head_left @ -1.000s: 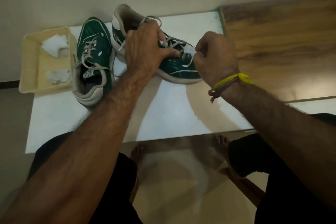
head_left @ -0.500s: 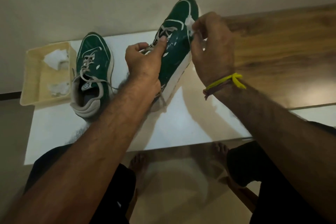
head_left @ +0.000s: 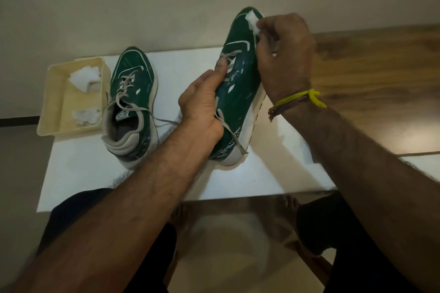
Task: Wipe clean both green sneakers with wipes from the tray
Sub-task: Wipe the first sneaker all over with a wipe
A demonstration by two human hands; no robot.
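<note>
My left hand (head_left: 204, 104) grips a green sneaker (head_left: 240, 83) by its laced top and holds it tilted up, toe pointing away and heel down on the white table (head_left: 262, 173). A white wipe (head_left: 253, 22) is pinched in my right hand (head_left: 283, 54) and pressed against the toe of that sneaker. The other green sneaker (head_left: 133, 102) lies flat on the table to the left, laces loose. A cream tray (head_left: 47, 112) at the far left holds a folded wipe (head_left: 85, 77) and a crumpled one (head_left: 87, 115).
A wooden surface (head_left: 376, 74) adjoins the white table on the right. A plain wall rises behind. My dark-clad knees and bare feet show through a glass pane (head_left: 238, 233) below the table's near edge.
The sneaker was lifted from lying on its side and stood up on its heel. My right hand with the wipe has moved up along it to the toe.
</note>
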